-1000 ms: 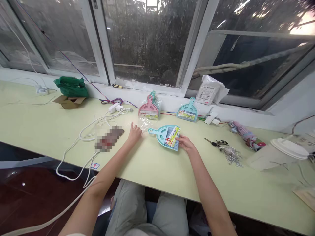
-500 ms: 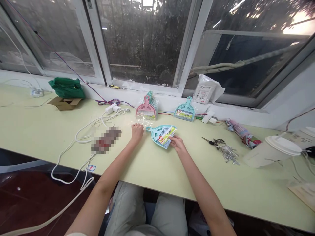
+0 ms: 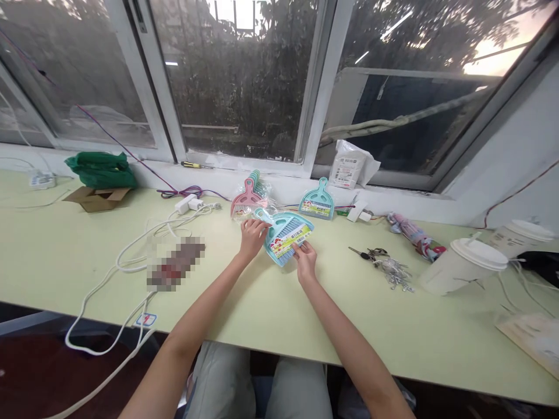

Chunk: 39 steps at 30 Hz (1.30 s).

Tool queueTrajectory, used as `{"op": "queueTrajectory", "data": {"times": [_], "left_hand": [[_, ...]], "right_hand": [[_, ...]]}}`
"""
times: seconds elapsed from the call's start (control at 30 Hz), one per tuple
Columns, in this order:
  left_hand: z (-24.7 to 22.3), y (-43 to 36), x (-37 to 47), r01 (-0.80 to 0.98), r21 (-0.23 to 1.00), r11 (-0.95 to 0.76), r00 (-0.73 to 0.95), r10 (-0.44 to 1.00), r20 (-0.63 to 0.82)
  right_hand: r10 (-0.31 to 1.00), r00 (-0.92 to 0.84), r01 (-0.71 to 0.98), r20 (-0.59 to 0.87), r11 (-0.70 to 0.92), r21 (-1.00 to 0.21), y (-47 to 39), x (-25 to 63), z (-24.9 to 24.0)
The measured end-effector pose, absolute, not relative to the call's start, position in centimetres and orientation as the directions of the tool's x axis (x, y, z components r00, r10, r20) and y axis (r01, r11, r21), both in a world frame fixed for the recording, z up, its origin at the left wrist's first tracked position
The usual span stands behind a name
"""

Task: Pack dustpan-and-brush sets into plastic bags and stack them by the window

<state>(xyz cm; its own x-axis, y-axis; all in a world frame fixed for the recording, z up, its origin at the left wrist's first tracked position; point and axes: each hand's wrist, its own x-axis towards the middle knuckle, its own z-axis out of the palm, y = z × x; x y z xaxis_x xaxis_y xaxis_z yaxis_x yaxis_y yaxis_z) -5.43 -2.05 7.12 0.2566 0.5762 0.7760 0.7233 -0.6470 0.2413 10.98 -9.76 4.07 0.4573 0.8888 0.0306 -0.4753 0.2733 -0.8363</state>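
Between my hands is a light-blue dustpan and brush set (image 3: 290,235), tilted up off the table, with a yellow and white label across its bristles. My left hand (image 3: 252,240) is closed at its left edge, just below the handle, where clear plastic shines. Whether those fingers grip the set itself or only the plastic is hard to tell. On the lower right edge, the fingers of my right hand (image 3: 306,260) pinch the set. Right behind it stands a row of wrapped sets, a pink one (image 3: 247,198) in front. Another blue set (image 3: 317,201) leans by the window wall.
White cables and a charger (image 3: 188,203) lie to the left, near a blurred object (image 3: 177,265). An opened cardboard box (image 3: 98,199) and a green bag (image 3: 102,170) sit farther left. Keys (image 3: 388,267), a folded umbrella (image 3: 417,235) and a lidded cup (image 3: 463,265) are on the right.
My left hand has moved right and onto the dustpan and brush set. The set has been raised and turned, its label now facing me more. My view has shifted slightly.
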Motion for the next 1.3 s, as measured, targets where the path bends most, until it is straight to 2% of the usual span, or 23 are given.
{"op": "queueTrajectory", "data": {"times": [0.17,0.37,0.5,0.57,0.63,0.7,0.73,0.77,0.83,0.9,0.93,1.07,1.3], "left_hand": [[7.1,-2.3,-5.0,0.744,0.209,-0.635,0.257,0.56,0.788],[7.4,-2.1,-3.4,0.739,0.221,-0.636,0.261,0.574,0.776],[7.6,-3.3,-1.3,0.628,0.258,-0.735,0.35,0.562,0.75],[7.7,-3.7,-0.7,0.568,0.363,-0.739,0.233,0.568,0.789],[7.9,-3.4,-0.3,0.475,0.583,-0.659,-0.08,0.628,0.774],[8.1,-2.7,0.0,0.225,0.825,-0.518,-0.347,0.749,0.565],[8.1,-2.3,0.2,0.05,0.905,-0.422,-0.355,0.839,0.411],[8.1,-2.0,0.6,-0.119,0.945,-0.303,-0.262,0.928,0.265],[7.5,-2.0,1.5,-0.335,0.941,-0.041,0.091,0.993,0.076],[6.5,-2.7,2.6,-0.399,0.911,0.104,0.342,0.939,0.043],[6.0,-3.3,3.1,-0.419,0.9,0.12,0.385,0.921,0.056],[4.8,-4.8,4.2,-0.463,0.883,0.072,0.326,0.941,0.094],[4.2,-3.7,2.4,-0.394,0.919,-0.003,0.269,0.956,0.118]], "right_hand": [[0.819,0.573,-0.508,-0.021,0.335,-0.793,-9.4,12.5,4.4],[0.897,0.434,-0.566,-0.086,0.197,-0.8,-8.7,12.9,3.9],[0.89,0.451,-0.58,-0.066,0.236,-0.779,-8.3,12.9,3.6],[0.871,0.489,-0.583,-0.055,0.279,-0.763,-8.2,13.3,3.4],[0.851,0.523,-0.579,-0.045,0.316,-0.752,-8.0,13.8,3.3],[0.838,0.544,-0.565,-0.032,0.338,-0.753,-7.8,14.1,3.2],[0.836,0.548,-0.555,-0.024,0.342,-0.758,-7.8,14.2,3.2],[0.835,0.549,-0.543,-0.015,0.343,-0.766,-7.8,14.2,3.1],[0.821,0.571,-0.508,0.005,0.358,-0.783,-7.9,14.0,3.1],[0.772,0.635,-0.464,0.016,0.398,-0.791,-8.1,13.6,3.1],[0.743,0.669,-0.441,0.019,0.418,-0.794,-8.2,13.3,3.1],[0.71,0.704,-0.422,0.016,0.437,-0.794,-8.5,12.7,3.1],[0.86,0.509,-0.484,0.039,0.323,-0.813,-8.2,13.4,3.4]]}}
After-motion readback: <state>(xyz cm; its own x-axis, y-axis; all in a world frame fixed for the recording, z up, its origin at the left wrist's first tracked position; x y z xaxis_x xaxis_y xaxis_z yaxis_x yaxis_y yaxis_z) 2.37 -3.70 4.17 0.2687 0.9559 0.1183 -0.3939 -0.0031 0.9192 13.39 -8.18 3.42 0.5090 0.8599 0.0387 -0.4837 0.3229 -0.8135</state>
